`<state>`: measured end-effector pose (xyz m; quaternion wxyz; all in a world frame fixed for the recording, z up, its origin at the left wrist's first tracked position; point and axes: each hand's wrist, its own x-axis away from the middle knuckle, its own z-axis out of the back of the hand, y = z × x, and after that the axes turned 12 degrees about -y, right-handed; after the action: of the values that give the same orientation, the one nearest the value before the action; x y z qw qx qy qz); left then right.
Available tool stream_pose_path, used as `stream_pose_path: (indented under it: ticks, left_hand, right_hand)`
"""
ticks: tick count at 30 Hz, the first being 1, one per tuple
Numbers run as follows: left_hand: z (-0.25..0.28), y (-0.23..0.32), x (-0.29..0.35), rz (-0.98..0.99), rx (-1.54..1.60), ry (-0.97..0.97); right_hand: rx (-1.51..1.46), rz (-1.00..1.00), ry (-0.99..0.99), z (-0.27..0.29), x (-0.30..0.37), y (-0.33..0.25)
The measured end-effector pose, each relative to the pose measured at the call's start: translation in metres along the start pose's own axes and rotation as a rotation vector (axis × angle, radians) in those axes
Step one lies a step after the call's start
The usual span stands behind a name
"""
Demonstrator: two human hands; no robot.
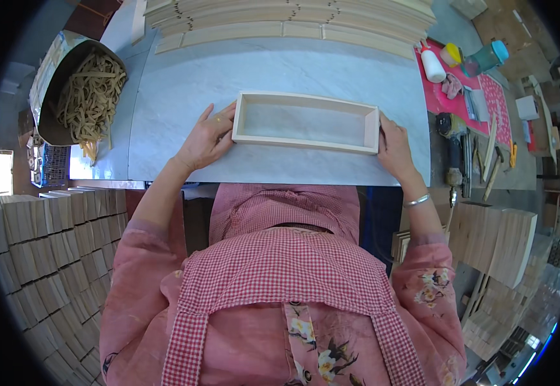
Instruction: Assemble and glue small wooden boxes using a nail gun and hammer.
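Observation:
A long, shallow rectangular wooden frame (pixel 306 146) of pale bare wood lies on the marbled tabletop (pixel 280 71) in front of me. The table surface shows through its middle. My left hand (pixel 208 137) is closed on the frame's left end, with its fingertips partly behind the wood. At the opposite end, my right hand (pixel 394 147) grips the short side, its thumb along the edge and the other fingers mostly hidden.
Stacked pale wooden slats (pixel 293 19) line the table's far side. An open container (pixel 45 96) of tan rubber-band-like loops leans at left. Rightward stand a white bottle (pixel 432 65), a teal-lidded jar (pixel 484 59) and a hammer (pixel 494 168). Wooden stacks (pixel 48 244) fill the lower left.

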<state>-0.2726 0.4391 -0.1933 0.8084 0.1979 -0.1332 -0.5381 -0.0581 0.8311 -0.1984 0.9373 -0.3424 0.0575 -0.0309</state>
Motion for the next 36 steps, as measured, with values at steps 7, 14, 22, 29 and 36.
stream_pose_path:
  ticks: [7,14,22,29,36]
  left_hand:
    - [0.031,-0.001,0.000,0.333,0.780,0.003]
    - [0.015,-0.014,-0.018,0.569,0.889,0.032]
    - [0.029,-0.009,0.031,0.353,0.639,-0.048]
    - [0.026,-0.014,0.028,0.275,0.567,-0.123]
    - [0.013,-0.015,0.011,0.188,0.439,0.004]
  right_hand:
    - [-0.410,-0.286,0.144,0.049,-0.014,-0.038]
    - [-0.155,-0.306,0.102,-0.006,-0.046,-0.009]
    - [-0.451,-0.184,-0.192,0.023,-0.022,-0.024]
    - [-0.288,-0.173,-0.429,0.030,-0.030,-0.034]
    - [-0.228,-0.143,-0.416,0.027,-0.039,-0.020]
